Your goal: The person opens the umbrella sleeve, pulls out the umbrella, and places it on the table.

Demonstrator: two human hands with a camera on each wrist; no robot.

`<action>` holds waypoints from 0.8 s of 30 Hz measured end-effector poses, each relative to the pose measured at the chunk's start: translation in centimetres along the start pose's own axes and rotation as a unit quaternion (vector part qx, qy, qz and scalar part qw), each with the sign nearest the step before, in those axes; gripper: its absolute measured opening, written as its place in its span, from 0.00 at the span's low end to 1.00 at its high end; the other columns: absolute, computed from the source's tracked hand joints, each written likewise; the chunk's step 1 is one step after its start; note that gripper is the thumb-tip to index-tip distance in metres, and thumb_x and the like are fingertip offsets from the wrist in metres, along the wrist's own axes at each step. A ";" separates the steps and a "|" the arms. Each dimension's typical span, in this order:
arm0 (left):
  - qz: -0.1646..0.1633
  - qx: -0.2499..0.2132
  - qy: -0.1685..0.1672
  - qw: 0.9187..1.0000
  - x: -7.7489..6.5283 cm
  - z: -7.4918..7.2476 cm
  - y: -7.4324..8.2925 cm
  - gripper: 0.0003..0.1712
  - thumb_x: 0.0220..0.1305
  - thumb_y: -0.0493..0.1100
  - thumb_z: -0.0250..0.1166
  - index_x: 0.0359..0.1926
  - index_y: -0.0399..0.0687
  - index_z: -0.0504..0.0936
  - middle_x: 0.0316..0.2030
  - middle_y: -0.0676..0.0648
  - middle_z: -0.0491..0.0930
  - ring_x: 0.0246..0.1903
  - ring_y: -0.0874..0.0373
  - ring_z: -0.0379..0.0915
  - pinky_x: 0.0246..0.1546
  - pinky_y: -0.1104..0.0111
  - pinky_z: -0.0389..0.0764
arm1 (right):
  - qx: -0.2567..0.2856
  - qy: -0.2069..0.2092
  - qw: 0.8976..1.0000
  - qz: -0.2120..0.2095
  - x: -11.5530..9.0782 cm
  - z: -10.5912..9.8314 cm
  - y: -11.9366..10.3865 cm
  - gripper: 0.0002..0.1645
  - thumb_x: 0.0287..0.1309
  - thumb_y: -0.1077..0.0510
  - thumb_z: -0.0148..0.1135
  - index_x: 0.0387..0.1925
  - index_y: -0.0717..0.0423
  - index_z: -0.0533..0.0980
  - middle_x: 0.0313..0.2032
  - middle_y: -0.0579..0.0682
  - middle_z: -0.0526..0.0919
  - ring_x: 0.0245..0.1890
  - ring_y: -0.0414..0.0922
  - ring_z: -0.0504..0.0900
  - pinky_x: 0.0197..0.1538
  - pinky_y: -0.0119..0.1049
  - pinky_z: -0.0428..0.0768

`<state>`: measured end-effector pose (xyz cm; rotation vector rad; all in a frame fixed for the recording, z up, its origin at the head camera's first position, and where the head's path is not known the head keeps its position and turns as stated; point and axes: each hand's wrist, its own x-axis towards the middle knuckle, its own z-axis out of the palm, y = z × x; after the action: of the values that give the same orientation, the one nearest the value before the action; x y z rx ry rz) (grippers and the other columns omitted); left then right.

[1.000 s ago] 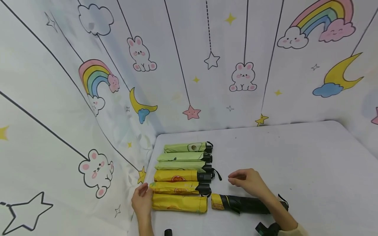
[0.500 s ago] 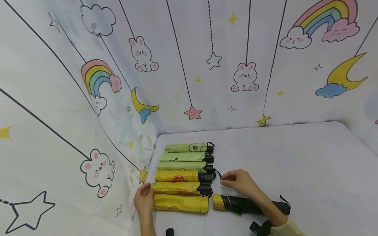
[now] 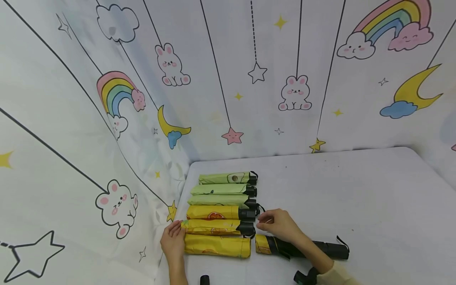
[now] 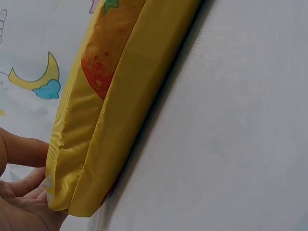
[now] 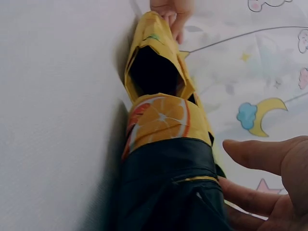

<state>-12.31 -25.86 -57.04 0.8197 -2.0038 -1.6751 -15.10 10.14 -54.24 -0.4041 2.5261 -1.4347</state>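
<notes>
A folded umbrella in a yellow sleeve [image 3: 210, 227] lies crosswise with its black handle to the right. In front of it is a yellow sleeve [image 3: 217, 246], whose dark opening shows in the right wrist view. My left hand [image 3: 173, 241] rests at the left ends of these two, thumb and fingers against the yellow cloth. To the right of the sleeve lies a black folded umbrella [image 3: 331, 250] with an orange-slice print at its left end. My right hand [image 3: 279, 225] hovers beside the black handles, fingers loosely bent and holding nothing. Its forearm crosses over the black umbrella.
Behind stand in a row another yellow umbrella [image 3: 213, 212] and three green umbrellas, one with an avocado print [image 3: 224, 178]. A black handle end [image 3: 204, 280] and a dark object [image 3: 304, 277] lie at the near edge. A printed curtain [image 3: 263, 118] borders the white table [image 3: 356, 190].
My right hand has moved left, from beside the row to close by the black handles. The dark object under the right sleeve has shifted left too. My left hand stays in place.
</notes>
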 end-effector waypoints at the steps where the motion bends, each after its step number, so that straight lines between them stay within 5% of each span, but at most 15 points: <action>1: 0.002 -0.002 0.002 1.000 0.0 0.0 0.0 0.21 0.67 0.25 0.66 0.60 0.31 0.79 0.58 0.29 0.81 0.57 0.38 0.81 0.39 0.87 0.78 | -0.002 -0.002 1.000 -0.004 0.1 0.2 0.1 0.16 0.62 0.52 0.75 0.47 0.58 0.87 0.38 0.46 0.89 0.35 0.42 0.85 0.35 0.36 0.85; 24: 0.039 -0.008 0.065 0.997 -0.6 0.3 0.5 0.19 0.59 0.21 0.70 0.52 0.30 0.83 0.51 0.30 0.85 0.50 0.40 0.86 0.36 0.85 0.81 | -0.037 -0.025 0.998 -0.045 1.0 2.4 0.0 0.21 0.60 0.52 0.76 0.49 0.62 0.86 0.37 0.47 0.89 0.35 0.43 0.87 0.37 0.39 0.86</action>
<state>-12.16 -25.15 -56.58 0.8125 -1.9070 -1.5535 -15.26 7.90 -55.51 -0.5665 2.5560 -1.3475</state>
